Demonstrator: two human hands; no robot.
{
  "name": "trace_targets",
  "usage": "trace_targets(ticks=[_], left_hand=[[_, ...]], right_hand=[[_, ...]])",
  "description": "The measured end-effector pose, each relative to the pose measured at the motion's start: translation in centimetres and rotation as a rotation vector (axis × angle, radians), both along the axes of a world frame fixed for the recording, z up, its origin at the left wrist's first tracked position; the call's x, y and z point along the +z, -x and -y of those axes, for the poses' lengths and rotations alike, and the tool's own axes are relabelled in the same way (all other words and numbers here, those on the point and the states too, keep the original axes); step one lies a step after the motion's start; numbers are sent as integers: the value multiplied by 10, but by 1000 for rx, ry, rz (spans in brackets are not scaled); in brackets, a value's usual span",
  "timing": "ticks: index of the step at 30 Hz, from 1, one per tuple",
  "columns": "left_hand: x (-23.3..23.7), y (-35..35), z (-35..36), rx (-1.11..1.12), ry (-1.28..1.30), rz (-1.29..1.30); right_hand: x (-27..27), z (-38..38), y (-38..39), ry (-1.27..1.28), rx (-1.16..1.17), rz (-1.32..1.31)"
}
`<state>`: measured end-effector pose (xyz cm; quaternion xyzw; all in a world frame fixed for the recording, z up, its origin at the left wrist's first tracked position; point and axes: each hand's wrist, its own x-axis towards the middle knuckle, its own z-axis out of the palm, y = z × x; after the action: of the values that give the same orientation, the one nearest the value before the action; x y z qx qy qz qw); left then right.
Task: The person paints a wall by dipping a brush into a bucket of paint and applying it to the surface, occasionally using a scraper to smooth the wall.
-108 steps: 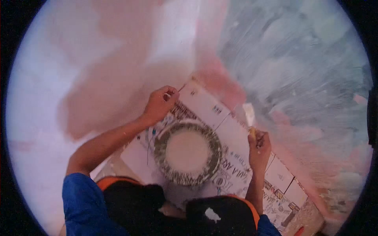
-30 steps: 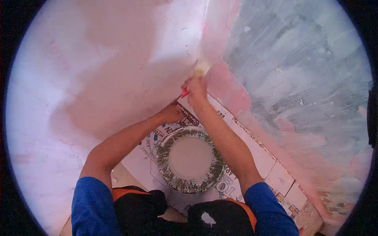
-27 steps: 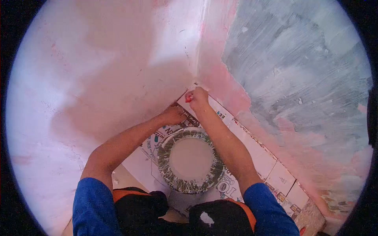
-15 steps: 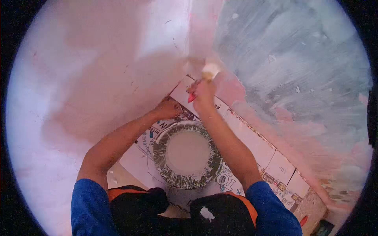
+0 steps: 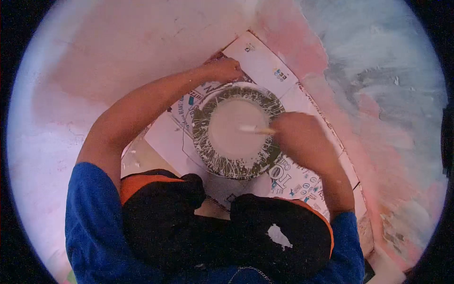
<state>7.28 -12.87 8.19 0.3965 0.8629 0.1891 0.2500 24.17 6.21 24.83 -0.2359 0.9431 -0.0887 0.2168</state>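
A paintbrush (image 5: 257, 129) is in my right hand (image 5: 299, 137), fingers wrapped round its handle. Its pale bristles point left over the white paint (image 5: 231, 113), blurred by motion. That paint fills a round bucket (image 5: 205, 154) whose dark inner wall is streaked with white. Beyond the bucket's far rim, my left hand (image 5: 227, 70) is closed, knuckles up, at a dark printed strip along the edge of the cardboard (image 5: 265, 57). I cannot tell what its curled fingers grip.
Printed cardboard lies under the bucket, running into the corner between two walls. The left wall (image 5: 118, 61) is pale pink; the right wall (image 5: 378, 61) has grey-blue patches with pink along its lower edge. My dark knees (image 5: 161, 213) are close in front of the bucket.
My right hand has brought the brush from the wall corner down and back over the bucket. The view has tilted, so the bucket appears higher. The left hand stays at the dark strip.
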Motion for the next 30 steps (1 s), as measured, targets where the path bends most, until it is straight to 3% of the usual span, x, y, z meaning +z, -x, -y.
trace_targets(ticks=[1, 3, 5, 10, 12, 14, 15, 17, 18, 20, 22, 24, 26, 30], left_hand=[[0, -4, -10, 233, -32, 130], [9, -6, -19, 228, -54, 181], [30, -11, -29, 304, -25, 261], [28, -9, -30, 205, -162, 259], [45, -13, -31, 359, -187, 443], [39, -5, -34, 410, -275, 547], [33, 1, -33, 469, -364, 658], [24, 16, -30, 495, -374, 653], [19, 21, -29, 522, -380, 660], [15, 28, -28, 575, -364, 667], [9, 34, -26, 619, -343, 673], [-2, 38, -24, 635, -326, 672], [-5, 36, -20, 617, -350, 653], [-19, 31, -16, 583, -390, 589]], right_hand=[[-15, 10, -3, -149, 73, 49], [-37, 26, -6, -149, 228, 30], [-59, 35, -10, -149, 239, 11], [-30, 5, -5, -73, 134, 122], [-13, -24, -5, -30, 68, 173], [-5, -54, -4, 451, -113, 217], [-9, -63, -4, 453, -112, 206], [-26, -73, -4, 973, -627, 676], [-33, -69, 2, 978, -623, 674], [-49, -48, 26, 1452, -989, 738], [-72, -22, 65, 1628, -1165, 664], [-132, -13, 113, 1961, -1096, 887], [-168, 8, 154, 1926, -1599, 810], [-155, 20, 185, 1963, -1598, 488]])
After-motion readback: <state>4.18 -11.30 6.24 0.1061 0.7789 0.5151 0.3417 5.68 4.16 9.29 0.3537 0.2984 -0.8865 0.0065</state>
